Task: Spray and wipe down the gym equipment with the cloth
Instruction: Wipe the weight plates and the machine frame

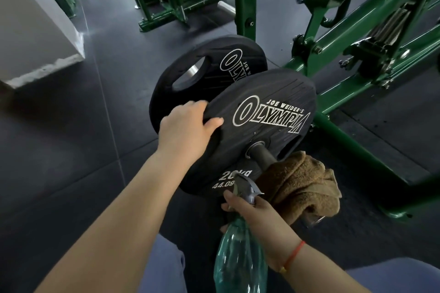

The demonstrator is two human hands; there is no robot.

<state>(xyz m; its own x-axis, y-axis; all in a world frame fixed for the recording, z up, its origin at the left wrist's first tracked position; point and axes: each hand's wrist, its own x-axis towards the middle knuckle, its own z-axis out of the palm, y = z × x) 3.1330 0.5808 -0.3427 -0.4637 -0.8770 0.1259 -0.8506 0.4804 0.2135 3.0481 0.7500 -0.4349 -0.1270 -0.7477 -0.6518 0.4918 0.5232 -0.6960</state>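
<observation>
At left, left hand [188,126], fingers curled over the upper rim of the front weight plate [269,126], hung on a peg [262,154] ahead of a second plate [207,71]. Heavy, rigid, ridged by the look; best steadied at the rim. Lower down, right hand [259,219] clenched round the neck of the spray bottle [240,259]. Just right, soft brown cloth [302,188] bunched beside the peg; held or draped, impossible to tell. Far right, green frame [345,88].
</observation>
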